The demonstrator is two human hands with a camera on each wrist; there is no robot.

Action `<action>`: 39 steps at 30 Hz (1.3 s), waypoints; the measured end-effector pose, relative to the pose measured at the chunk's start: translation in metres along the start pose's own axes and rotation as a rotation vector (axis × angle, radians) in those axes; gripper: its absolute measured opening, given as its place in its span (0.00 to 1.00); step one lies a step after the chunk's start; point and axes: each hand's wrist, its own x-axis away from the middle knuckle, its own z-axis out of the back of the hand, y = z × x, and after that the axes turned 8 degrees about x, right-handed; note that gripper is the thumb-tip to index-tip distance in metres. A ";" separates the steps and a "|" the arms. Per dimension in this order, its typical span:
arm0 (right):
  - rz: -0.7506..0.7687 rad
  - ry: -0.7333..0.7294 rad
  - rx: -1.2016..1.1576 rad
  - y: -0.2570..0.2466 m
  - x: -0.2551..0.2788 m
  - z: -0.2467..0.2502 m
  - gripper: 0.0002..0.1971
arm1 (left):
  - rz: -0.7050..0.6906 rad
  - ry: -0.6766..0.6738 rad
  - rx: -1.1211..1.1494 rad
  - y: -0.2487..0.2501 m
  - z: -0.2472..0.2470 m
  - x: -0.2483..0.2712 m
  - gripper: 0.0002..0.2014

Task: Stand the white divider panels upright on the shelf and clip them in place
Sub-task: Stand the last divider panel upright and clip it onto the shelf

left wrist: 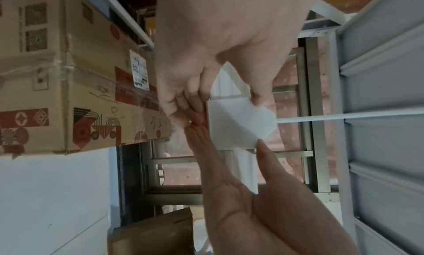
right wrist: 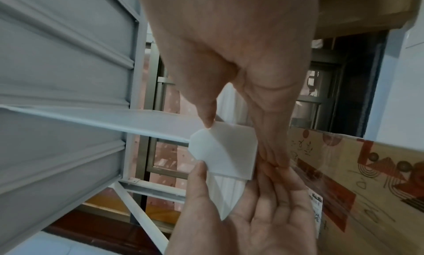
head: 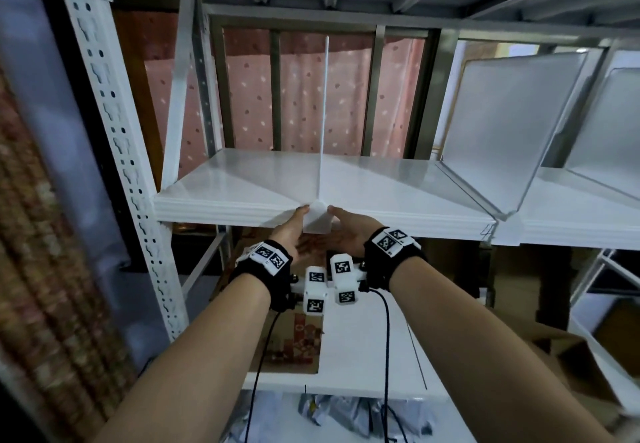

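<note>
A thin white divider panel (head: pixel 324 113) stands upright on the white shelf (head: pixel 225 210), seen edge-on. Its white front clip (head: pixel 317 219) hangs over the shelf's front edge. My left hand (head: pixel 294 224) and right hand (head: pixel 343 226) flank the clip, each thumb on an upper corner and the fingers reaching beneath the shelf. In the left wrist view the left hand (left wrist: pixel 206 68) pinches the clip (left wrist: pixel 236 124) opposite the right hand (left wrist: pixel 229 177); the panel (left wrist: pixel 344 116) runs away behind. The right wrist view shows the right hand (right wrist: pixel 241 68), the clip (right wrist: pixel 224 150) and the left hand (right wrist: pixel 241 213).
Two more white panels (head: pixel 502 124) (head: pixel 602 124) lean tilted on the shelf to the right. A perforated white upright (head: pixel 114 131) bounds the left side. A printed cardboard box (head: pixel 301 338) sits on the shelf below. Another shelf runs close overhead; a pink curtain hangs behind window bars.
</note>
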 end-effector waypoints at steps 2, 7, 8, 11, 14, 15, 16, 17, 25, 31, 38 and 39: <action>-0.012 -0.022 0.089 0.001 0.002 0.008 0.30 | 0.000 -0.008 0.046 -0.006 -0.010 0.014 0.41; 0.054 0.104 0.317 0.004 0.027 0.065 0.34 | 0.038 -0.033 -0.057 -0.037 -0.063 0.053 0.38; 0.042 0.110 0.329 0.003 0.039 0.087 0.34 | 0.056 -0.041 -0.065 -0.047 -0.079 0.060 0.38; -0.025 0.144 0.323 0.002 0.069 0.151 0.39 | 0.124 -0.052 -0.048 -0.072 -0.126 0.070 0.35; -0.048 0.214 0.273 0.000 0.094 0.226 0.42 | 0.161 -0.082 -0.006 -0.105 -0.185 0.082 0.33; -0.060 0.229 0.256 -0.001 0.103 0.249 0.44 | 0.153 -0.094 0.014 -0.116 -0.207 0.085 0.33; -0.075 0.222 0.234 -0.002 0.110 0.269 0.47 | 0.139 -0.099 0.040 -0.125 -0.228 0.087 0.34; -0.086 0.206 0.215 -0.004 0.122 0.284 0.50 | 0.131 -0.106 0.068 -0.134 -0.246 0.089 0.35; 0.034 0.292 0.294 -0.041 0.150 0.353 0.44 | 0.121 -0.098 0.175 -0.161 -0.326 0.089 0.44; 0.146 0.217 0.238 -0.046 0.129 0.358 0.34 | 0.085 -0.125 0.114 -0.154 -0.341 0.076 0.27; 0.136 0.326 0.162 -0.051 0.117 0.361 0.30 | 0.087 -0.160 0.125 -0.145 -0.337 0.065 0.16; 0.124 0.254 0.153 -0.052 0.121 0.358 0.28 | 0.090 -0.167 0.129 -0.144 -0.336 0.063 0.15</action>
